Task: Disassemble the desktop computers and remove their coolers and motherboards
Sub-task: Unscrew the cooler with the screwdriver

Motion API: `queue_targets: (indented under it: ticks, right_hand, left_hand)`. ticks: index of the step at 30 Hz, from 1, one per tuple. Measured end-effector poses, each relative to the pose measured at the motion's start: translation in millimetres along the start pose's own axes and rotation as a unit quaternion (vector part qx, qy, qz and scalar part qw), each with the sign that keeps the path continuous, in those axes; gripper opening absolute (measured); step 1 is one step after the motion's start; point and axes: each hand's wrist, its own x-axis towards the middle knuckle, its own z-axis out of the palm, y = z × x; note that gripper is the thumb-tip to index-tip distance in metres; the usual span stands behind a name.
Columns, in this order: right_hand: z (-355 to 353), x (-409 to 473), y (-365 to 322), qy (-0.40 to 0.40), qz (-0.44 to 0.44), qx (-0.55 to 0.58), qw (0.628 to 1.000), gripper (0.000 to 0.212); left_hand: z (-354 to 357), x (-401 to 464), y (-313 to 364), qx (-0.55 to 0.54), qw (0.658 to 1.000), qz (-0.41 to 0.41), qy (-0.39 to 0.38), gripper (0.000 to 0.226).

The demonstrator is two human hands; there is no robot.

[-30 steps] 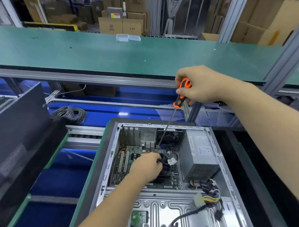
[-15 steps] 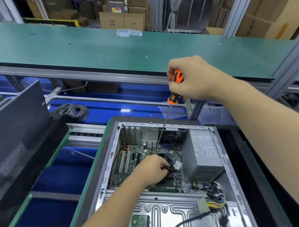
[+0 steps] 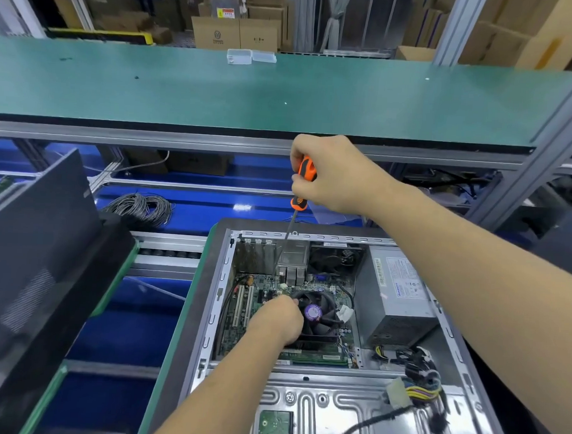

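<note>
The desktop computer [image 3: 332, 317] lies open on its side at the 6 o'clock part of the view, with its motherboard [image 3: 258, 301] flat in the case and the cooler [image 3: 319, 313] sitting on it, at 3 o'clock from the card slots. The right hand [image 3: 332, 173] grips the orange-and-black screwdriver [image 3: 300, 188] by its handle, held nearly upright; the long shaft runs down into the case and its tip lands on the board at about 11 o'clock from the cooler fan. The left hand [image 3: 278, 318] rests at the cooler's 9 o'clock edge with fingers curled against it; whether it truly grips the cooler I cannot tell. The grey power supply [image 3: 396, 297] sits at 3 o'clock of the cooler.

The likely trouble: with so long a shaft, a small tilt could let the tip slip off the screw and gouge the board. The left fingers lie near the tip, so a slip could also strike them. Loose cables [image 3: 418, 377] at 5 o'clock might snag the cooler when lifted.
</note>
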Motion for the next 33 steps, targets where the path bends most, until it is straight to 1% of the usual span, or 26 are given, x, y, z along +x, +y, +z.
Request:
queue_targets:
  ticks: [2, 6, 7, 10, 12, 33]
  right_hand:
    - [0.6, 2.4, -1.2, 0.001, -0.002, -0.002, 1.0, 0.011]
    - [-0.5, 7.0, -3.7, 0.003, -0.006, -0.007, 1.0, 0.011]
    - [-1.1, 7.9, -4.3, 0.004, -0.005, -0.008, 1.0, 0.011]
    - [-3.2, 9.8, -5.1, 0.007, -0.004, -0.012, 1.0, 0.011]
    - [-3.4, 10.9, -5.4, 0.007, -0.001, -0.015, 1.0, 0.011]
    - [-3.3, 12.0, -7.6, -0.002, 0.002, -0.025, 1.0, 0.01]
  left_hand:
    - [0.0, 2.1, 0.0, 0.022, 1.0, 0.005, -0.012, 0.051]
    - [-0.5, 2.9, 1.4, 0.029, 1.0, 0.007, -0.01, 0.056]
    - [0.0, 3.6, 0.8, 0.029, 0.999, 0.007, -0.011, 0.055]
    - [0.2, 2.7, 0.5, -0.022, 1.0, -0.013, -0.003, 0.04]
    - [-0.6, 0.9, 1.5, -0.033, 0.999, -0.026, -0.001, 0.035]
    - [-3.8, -5.6, 3.4, -0.029, 0.999, -0.01, 0.009, 0.033]
